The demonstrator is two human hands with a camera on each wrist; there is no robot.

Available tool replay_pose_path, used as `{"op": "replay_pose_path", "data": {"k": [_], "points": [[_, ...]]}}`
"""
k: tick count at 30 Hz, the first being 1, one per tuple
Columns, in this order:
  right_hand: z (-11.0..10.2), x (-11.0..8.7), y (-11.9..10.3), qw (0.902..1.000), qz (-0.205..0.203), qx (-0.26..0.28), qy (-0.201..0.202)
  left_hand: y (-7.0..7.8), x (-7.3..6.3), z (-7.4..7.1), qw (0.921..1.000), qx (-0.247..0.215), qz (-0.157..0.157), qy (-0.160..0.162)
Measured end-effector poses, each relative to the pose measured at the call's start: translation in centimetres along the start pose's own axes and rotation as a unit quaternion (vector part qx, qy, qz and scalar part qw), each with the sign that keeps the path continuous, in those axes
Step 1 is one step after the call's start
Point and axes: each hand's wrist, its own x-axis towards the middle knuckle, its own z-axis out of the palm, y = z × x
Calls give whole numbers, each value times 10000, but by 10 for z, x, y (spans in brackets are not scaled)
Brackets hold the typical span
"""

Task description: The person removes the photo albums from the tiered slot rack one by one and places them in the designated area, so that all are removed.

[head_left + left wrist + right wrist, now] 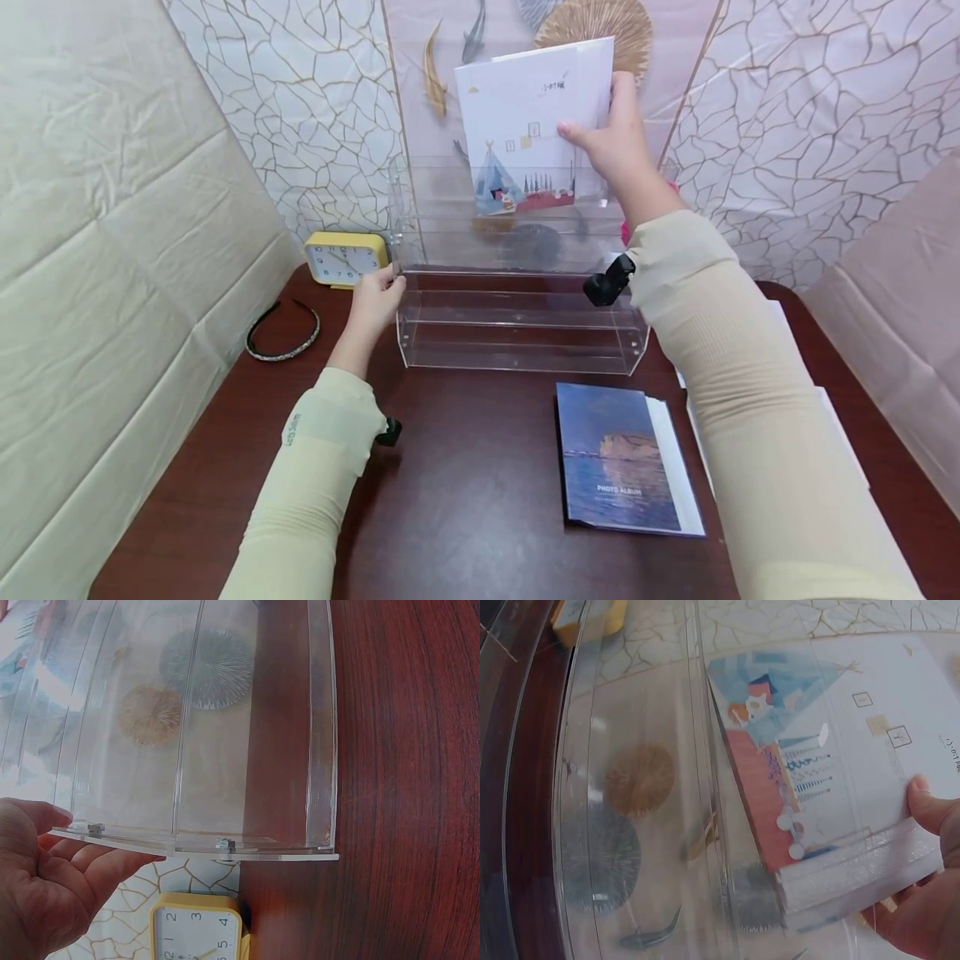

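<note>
A clear acrylic tiered rack (517, 321) stands at the back of the table. My left hand (375, 300) grips its left side panel, thumb on the inner side and fingers outside, as the left wrist view (67, 877) also shows. High over the rack, my right hand (611, 137) holds a white album (517, 117) with a blue tent drawing, thumb on the front cover and fingers behind. The album's lower edge overlaps the rack's upper tier in the head view. A blue photo album (611, 458) lies on the table in front of the rack's right end.
A yellow clock (345, 258) stands left of the rack, with a dark headband (281, 333) in front of it. White sheets (840, 433) lie partly hidden under my right forearm. Patterned cloth (802, 108) hangs behind the table (465, 500).
</note>
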Motion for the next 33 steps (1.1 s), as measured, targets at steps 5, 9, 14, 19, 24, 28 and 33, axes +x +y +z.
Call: {"op": "replay_pose_path", "data": {"k": [5,9,14,19,24,28,33], "points": [[5,3,-7,9995,-236,177,-100,0,2,-1,9999,75,57,114],[6,3,-12,9993,-266,193,-161,0,2,0,9999,89,52,112],[7,3,-15,9991,-238,332,-149,2,1,2,9999,89,59,122],[8,4,-21,9967,-376,724,-58,1,2,5,9997,97,128,184],[7,-1,-32,9918,-476,1183,112,-1,4,6,9995,142,201,217],[4,-4,-37,9890,-503,1356,298,-2,3,5,9994,185,213,202],[0,-2,-40,9869,-550,1427,509,-1,2,2,9997,144,135,170]]}}
